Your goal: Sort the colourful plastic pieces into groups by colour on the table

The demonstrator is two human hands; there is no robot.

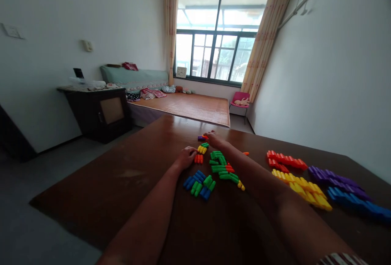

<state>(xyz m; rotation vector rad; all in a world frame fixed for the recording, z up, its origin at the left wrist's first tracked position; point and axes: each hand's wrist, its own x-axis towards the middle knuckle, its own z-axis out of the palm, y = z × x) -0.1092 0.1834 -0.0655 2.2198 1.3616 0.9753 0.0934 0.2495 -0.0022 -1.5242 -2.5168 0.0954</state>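
Arranging, apparently: right hand (213, 137) curled at purple pieces (200, 138) near surface's (137, 167) far edge; left hand (185, 157) lay half-curled beside yellow pieces (201, 150); holds unclear. Next seemingly needed careful alignment.

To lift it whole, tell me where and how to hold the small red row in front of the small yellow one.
Probably best pinched by its left and right ends, from above and the near side: the red row is short and compact, with the yellow row close behind and a gap before the blue pieces in front.
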